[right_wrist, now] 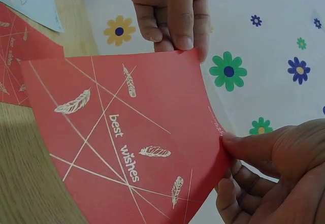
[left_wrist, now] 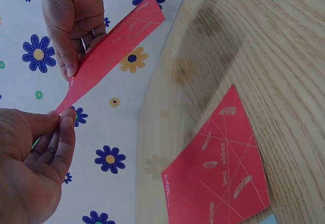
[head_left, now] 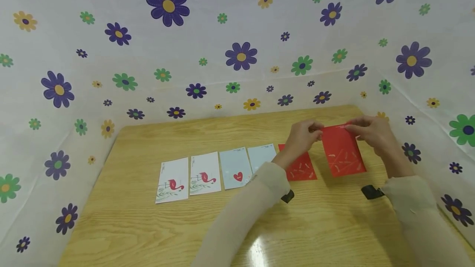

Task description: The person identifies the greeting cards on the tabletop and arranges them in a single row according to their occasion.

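Observation:
A red greeting card [head_left: 343, 151] with white feathers, crossing lines and the words "best wishes" is held up off the table by its far edge. My left hand [head_left: 303, 137] pinches one upper corner between thumb and fingers. At the other corner my right hand [head_left: 372, 133] pinches it the same way, as the right wrist view shows. The card bows slightly between them. A matching red card [left_wrist: 218, 168] lies flat on the table to the left, partly behind my left forearm in the head view.
Left of the red card runs a row: two pale blue cards, one with a red heart [head_left: 233, 168] and one partly covered [head_left: 261, 155], then two white flamingo cards [head_left: 204, 172]. All lie on the wooden table [head_left: 137, 234]. A flower-printed cloth [head_left: 208, 40] hangs around the table.

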### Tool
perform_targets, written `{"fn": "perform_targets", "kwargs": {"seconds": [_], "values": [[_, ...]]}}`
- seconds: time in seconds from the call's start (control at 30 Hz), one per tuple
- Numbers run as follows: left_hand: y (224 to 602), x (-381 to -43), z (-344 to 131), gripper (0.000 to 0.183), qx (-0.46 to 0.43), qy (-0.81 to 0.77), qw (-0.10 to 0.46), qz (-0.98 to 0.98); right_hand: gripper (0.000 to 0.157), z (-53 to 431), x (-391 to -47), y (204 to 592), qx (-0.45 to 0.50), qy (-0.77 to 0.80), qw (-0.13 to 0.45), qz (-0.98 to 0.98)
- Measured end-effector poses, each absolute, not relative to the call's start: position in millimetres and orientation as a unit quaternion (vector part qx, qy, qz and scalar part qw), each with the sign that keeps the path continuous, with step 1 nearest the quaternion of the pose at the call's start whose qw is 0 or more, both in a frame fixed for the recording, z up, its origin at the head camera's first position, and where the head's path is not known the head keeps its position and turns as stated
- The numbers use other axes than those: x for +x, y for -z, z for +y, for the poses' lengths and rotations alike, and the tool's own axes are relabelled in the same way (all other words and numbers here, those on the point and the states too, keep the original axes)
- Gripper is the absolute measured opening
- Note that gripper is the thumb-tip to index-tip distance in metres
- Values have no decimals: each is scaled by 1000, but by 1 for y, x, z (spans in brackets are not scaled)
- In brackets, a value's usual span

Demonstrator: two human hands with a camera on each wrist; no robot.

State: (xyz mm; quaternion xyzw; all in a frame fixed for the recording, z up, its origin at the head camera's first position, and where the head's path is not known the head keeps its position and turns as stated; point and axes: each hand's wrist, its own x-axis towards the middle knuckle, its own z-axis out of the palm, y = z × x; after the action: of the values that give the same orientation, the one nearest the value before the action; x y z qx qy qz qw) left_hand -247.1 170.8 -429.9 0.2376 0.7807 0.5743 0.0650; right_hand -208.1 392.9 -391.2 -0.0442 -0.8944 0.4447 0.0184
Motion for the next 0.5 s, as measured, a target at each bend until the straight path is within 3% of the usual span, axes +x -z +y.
{"fn": "perform_targets", "kwargs": {"seconds": [0.5], "values": [[465,-256,180,19,161,-592,54,788,40,385,-233,423,-52,-450,-8,-892]]}}
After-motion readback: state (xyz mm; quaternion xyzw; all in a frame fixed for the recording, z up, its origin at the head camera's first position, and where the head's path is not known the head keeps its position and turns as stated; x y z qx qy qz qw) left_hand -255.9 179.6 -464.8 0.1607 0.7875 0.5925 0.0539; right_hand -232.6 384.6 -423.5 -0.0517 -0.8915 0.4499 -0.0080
